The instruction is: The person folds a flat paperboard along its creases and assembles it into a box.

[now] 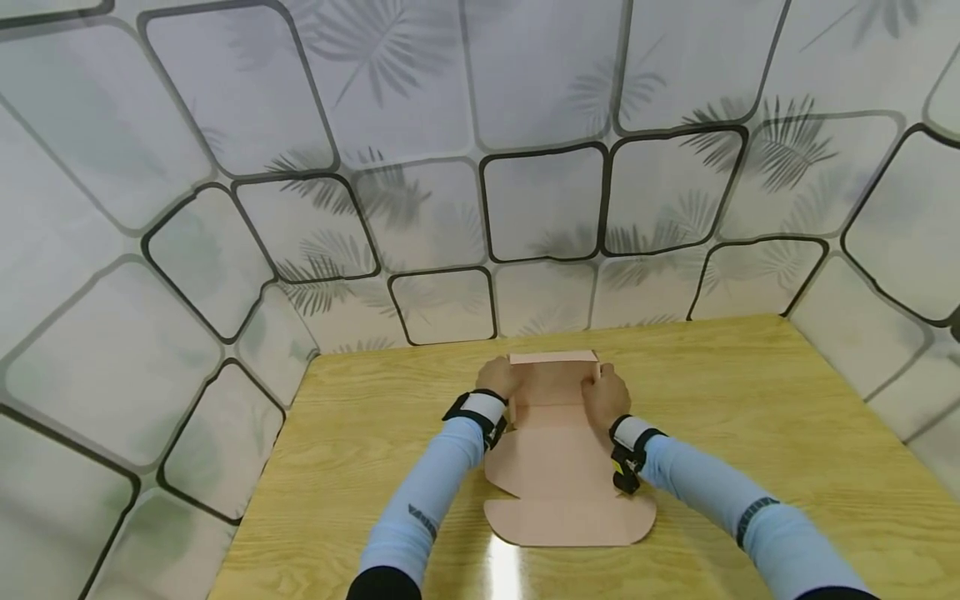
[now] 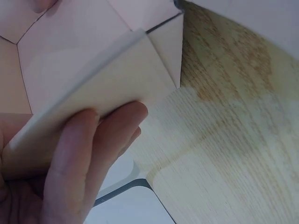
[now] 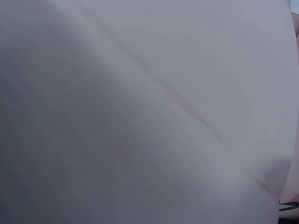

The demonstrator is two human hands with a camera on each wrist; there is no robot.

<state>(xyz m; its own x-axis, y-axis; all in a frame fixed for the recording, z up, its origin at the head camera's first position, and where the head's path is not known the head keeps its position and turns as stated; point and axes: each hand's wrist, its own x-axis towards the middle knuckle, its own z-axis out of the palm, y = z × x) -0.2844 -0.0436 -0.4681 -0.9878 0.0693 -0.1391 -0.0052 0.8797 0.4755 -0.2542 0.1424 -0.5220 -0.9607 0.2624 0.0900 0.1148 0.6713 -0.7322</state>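
Observation:
A partly folded pinkish-brown cardboard box lies on the table, its far end raised into low walls and its near flaps flat. At the far left corner my left hand grips the side wall. The left wrist view shows those fingers pressed along the outside of the folded wall. My right hand pinches the opposite side wall near the far right corner, thumb toward the inside. Pale cardboard with a crease fills most of the right wrist view, which hides that hand's fingertips.
The yellow wood-grain table extends on both sides of the box. Behind it and at the sides hangs a pale sheet with dark rounded outlines and leaf prints. The near rounded flap lies between the forearms.

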